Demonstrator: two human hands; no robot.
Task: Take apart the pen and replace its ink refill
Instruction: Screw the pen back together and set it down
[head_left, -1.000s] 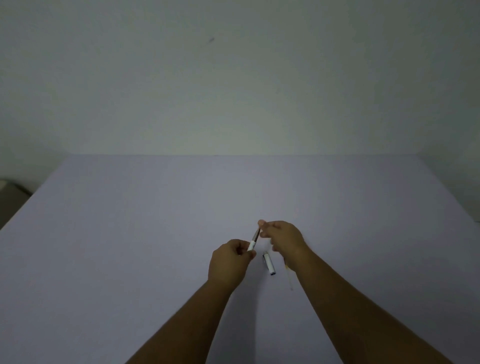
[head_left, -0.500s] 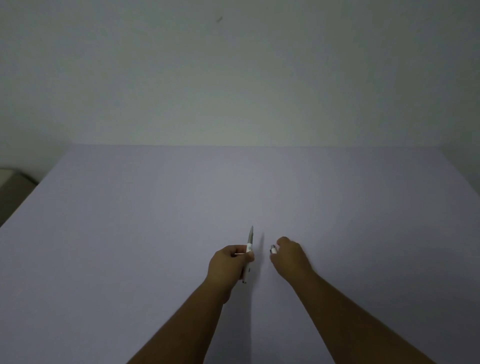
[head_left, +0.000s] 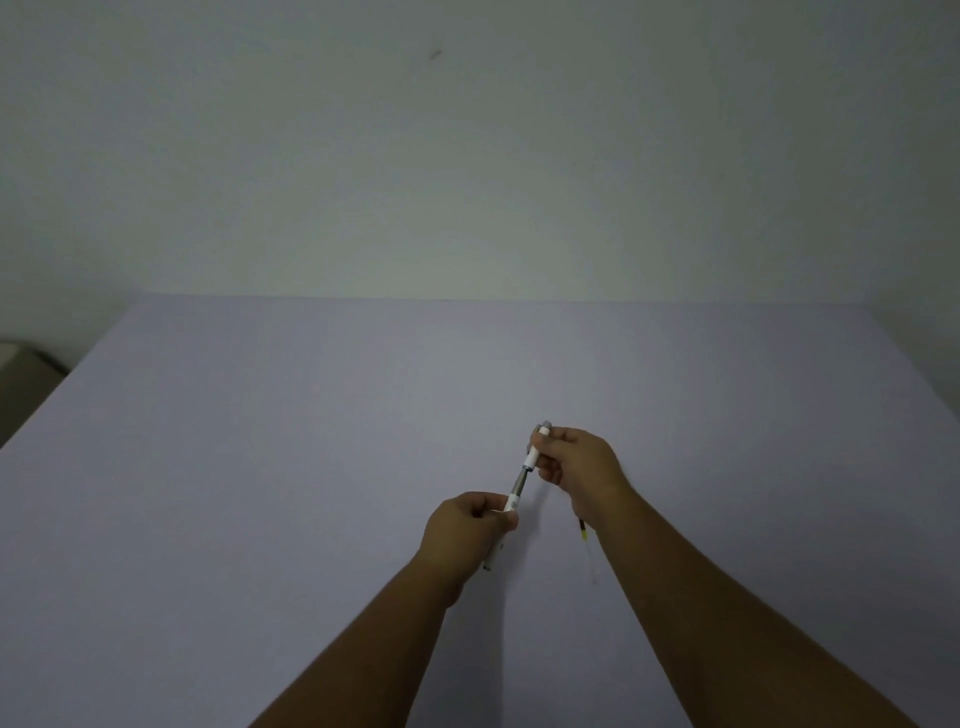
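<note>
Half a second ago the right hand (head_left: 576, 467) was down at the tabletop (head_left: 311, 467) picking up the front section (head_left: 535, 451); now it pinches that white piece over the refill (head_left: 518, 482) jutting from the barrel (head_left: 496, 540), which the left hand (head_left: 467, 530) grips. Reassembly looks under way. A spare refill (head_left: 584, 535) lies beside the right wrist. No writing is legible.
</note>
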